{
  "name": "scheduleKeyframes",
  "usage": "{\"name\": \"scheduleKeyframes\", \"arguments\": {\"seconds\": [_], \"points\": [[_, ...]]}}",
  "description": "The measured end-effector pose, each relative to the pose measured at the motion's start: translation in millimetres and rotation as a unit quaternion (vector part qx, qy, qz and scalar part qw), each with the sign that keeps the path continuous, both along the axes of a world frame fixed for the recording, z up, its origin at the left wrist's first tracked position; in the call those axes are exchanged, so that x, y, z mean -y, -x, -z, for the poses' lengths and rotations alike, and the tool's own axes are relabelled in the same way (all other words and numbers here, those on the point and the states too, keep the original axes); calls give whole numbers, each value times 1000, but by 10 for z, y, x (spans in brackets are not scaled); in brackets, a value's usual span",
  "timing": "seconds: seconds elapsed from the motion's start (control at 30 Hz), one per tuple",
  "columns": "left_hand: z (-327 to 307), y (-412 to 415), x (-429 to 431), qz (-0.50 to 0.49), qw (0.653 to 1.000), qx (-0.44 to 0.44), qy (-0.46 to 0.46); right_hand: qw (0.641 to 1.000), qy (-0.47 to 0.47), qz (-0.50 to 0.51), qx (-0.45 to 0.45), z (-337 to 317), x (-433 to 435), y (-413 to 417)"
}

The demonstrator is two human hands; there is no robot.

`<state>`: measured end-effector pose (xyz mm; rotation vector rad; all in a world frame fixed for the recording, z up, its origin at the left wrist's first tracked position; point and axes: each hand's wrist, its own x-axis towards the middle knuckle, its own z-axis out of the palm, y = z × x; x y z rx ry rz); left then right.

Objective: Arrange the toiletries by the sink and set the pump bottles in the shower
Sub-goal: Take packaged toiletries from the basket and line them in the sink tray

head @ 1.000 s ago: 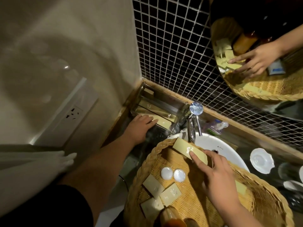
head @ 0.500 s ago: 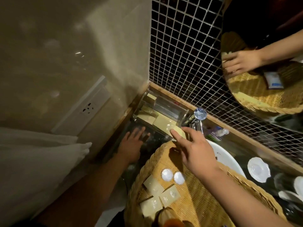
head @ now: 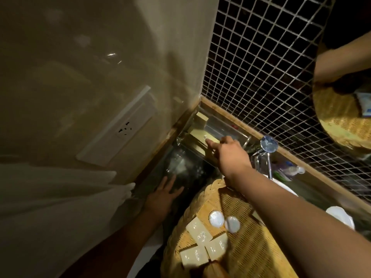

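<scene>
Right hand [head: 230, 157]: stretched forward into the clear tray [head: 226, 127], forefinger tip down on a flat yellow packet [head: 197, 135]; thumb raised alongside; other fingers tucked under the back of the hand, so impossible to tell whether pinching the packet or only pressing it flat.
Why there: probably seating the packet lengthways beside the others lying in the tray, for a tidy row by the sink.
Packet: inside the tray, under and just beyond the fingertip, close to the corner of the two walls.
Left hand [head: 162, 197]: below and left of the grip, flat on the dark counter [head: 180, 165], fingers straight and spread, holding nothing; likely bracing the lean forward.
Basket [head: 251, 247]: beneath the reaching forearm, nearer the body, close at hand as the supply; three square packets [head: 200, 233] and two round caps [head: 216, 218] lying in it, well short of the grip.
Tap [head: 268, 145]: just right of the grip, apart from it; small bottle [head: 291, 170] lying beyond, against the wall.
Pump bottles: none plainly visible; brown shape [head: 213, 268] at the bottom edge, cut off, not identifiable.
Hard to read: tray walls mostly glare; print on the packets too small; sink [head: 289, 190] largely covered by basket and arm; mirror [head: 341, 117] at far right cropped, giving only an arm and wicker.
</scene>
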<state>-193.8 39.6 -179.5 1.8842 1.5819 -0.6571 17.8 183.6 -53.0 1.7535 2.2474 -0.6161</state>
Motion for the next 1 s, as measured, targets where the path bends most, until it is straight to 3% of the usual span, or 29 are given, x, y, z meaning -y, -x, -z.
{"name": "scheduleKeyframes", "arguments": {"seconds": [0.2, 0.37, 0.53, 0.73, 1.0], "points": [[112, -6, 96, -24, 1000, 7, -4, 999, 40, -18, -3, 296, -135, 217], [134, -88, -24, -16, 1000, -16, 20, 1000, 20, -9, -21, 434, -185, 243], [175, -66, -35, -6, 999, -28, 35, 989, 106, -90, 46, 487, -233, 241], [207, -59, -39, -7, 999, -21, 38, 975, 191, -92, 63, 395, -164, 229], [243, -70, -76, -9, 998, -19, 61, 973, 208, -75, 69, 398, -224, 275]]}}
